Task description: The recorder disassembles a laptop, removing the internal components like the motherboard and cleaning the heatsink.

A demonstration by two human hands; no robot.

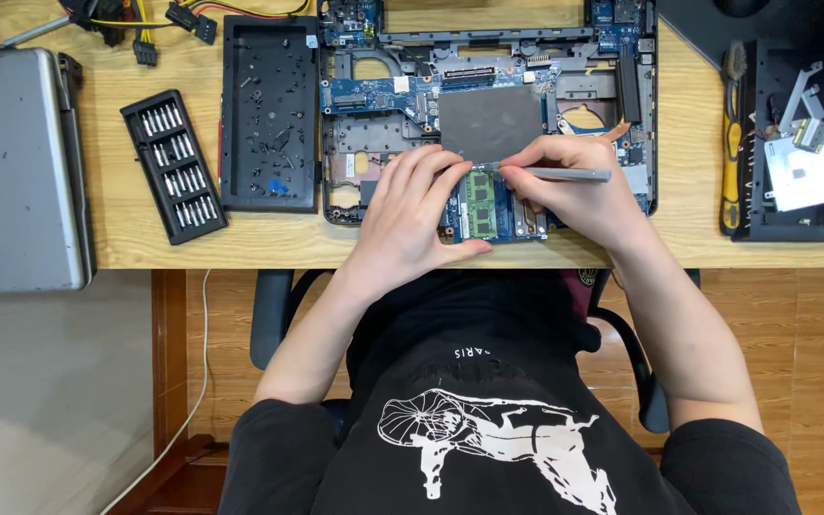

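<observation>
Hands over an opened black laptop chassis (488, 57) on the wooden desk (269, 238).
A slim silver tool (565, 174) is gripped by the right hand (579, 195); the green memory module (479, 200), still seated, is steadied by the left hand (412, 215).

Wooden desk (116, 238), opened laptop chassis (488, 57), bit rack (174, 167), probably parts trays (269, 105)

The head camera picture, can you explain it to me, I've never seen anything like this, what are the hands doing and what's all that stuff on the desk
This is one view from a camera worn on a person's head, looking down at their own hands and lap. On the wooden desk lies an opened laptop base with its circuit boards bare. The left hand rests on the base beside green memory modules. The right hand holds a slim grey tool, its tip near those modules. To the left sit a black tray of small screws, a case of screwdriver bits and a closed silver laptop. To the right is a black tray of parts.
</observation>
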